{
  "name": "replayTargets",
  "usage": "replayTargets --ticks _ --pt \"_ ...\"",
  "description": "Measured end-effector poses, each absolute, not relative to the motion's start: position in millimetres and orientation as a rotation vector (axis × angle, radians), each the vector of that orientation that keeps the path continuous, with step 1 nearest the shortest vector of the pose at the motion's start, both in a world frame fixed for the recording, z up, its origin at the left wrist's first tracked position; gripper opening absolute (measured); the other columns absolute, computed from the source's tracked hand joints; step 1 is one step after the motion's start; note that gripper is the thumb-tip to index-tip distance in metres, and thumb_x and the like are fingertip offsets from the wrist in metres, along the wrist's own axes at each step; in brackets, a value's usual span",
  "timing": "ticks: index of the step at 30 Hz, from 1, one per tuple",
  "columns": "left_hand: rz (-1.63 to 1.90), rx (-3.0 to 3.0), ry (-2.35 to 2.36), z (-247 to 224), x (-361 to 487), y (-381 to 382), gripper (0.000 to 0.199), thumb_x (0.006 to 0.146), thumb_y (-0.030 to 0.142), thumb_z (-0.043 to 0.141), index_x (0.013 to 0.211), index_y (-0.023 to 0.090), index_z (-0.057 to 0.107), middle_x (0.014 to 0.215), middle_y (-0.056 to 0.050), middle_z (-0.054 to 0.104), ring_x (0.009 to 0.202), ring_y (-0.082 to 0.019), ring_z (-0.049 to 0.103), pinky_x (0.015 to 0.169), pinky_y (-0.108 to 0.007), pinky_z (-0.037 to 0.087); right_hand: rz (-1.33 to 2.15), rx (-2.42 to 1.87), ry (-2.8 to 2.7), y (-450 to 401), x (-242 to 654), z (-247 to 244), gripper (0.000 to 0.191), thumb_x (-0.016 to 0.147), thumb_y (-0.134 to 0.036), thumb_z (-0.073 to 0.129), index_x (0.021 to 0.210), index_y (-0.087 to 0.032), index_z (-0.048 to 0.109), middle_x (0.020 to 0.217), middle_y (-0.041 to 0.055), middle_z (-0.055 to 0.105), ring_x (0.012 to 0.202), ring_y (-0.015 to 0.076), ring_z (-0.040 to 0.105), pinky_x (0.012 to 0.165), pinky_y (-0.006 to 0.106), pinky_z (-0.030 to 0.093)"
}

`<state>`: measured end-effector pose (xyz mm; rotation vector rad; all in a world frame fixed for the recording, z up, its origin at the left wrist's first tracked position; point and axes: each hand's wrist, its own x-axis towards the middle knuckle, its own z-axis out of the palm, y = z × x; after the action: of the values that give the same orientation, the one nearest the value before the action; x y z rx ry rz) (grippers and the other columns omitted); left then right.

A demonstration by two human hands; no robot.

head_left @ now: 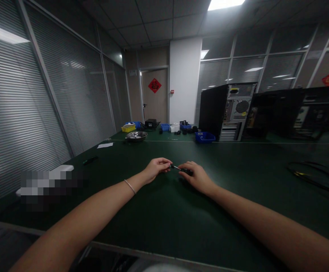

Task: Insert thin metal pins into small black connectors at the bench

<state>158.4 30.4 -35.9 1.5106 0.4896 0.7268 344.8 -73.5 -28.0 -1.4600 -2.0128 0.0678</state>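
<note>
Above the middle of the green table (158, 211), my right hand (196, 176) is closed around the black handle of a screwdriver (177, 167). Its thin metal shaft points left, toward my left hand (157, 169). The fingertips of that left hand pinch a small dark piece (172, 166) at the shaft's tip. What kind of piece it is, I cannot make out, as the fingers cover much of it. Whether the tip sits inside it or only touches it does not show.
A metal bowl (136, 136), a blue bin (205, 137) and a yellow bin (128, 128) stand toward the back. Computer towers (235, 113) line the right side. Black cables (320, 173) lie at right. On the left are a green-and-black tool (90, 160) and a partly blurred-out white object (64, 169).
</note>
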Motion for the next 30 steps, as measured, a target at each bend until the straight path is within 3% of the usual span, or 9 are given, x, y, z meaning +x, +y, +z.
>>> replayTargets --ticks 9,30 --pt "0.726 1.556 0.478 -40.9 160.1 33.4 0.029 0.066 0.027 0.069 0.09 0.011 0.063 0.077 -0.005 0.062 0.069 -0.011 0.055 0.069 -0.026 0.041 0.066 -1.44 -2.063 -75.0 344.5 -26.5 0.023 0.083 -0.029 0.051 0.101 -0.022 0.062 0.089 0.0054 0.06 0.086 0.0194 0.051 0.075 0.032 0.04" --pt "0.726 1.541 0.482 -37.9 158.1 31.2 0.032 0.066 0.029 0.07 0.092 0.012 0.063 0.085 -0.007 0.062 0.075 -0.012 0.056 0.073 -0.028 0.042 0.165 -1.475 -2.042 -75.3 343.6 -24.1 0.025 0.082 -0.031 0.051 0.104 -0.023 0.062 0.09 0.0054 0.06 0.084 0.0193 0.051 0.072 0.031 0.041"
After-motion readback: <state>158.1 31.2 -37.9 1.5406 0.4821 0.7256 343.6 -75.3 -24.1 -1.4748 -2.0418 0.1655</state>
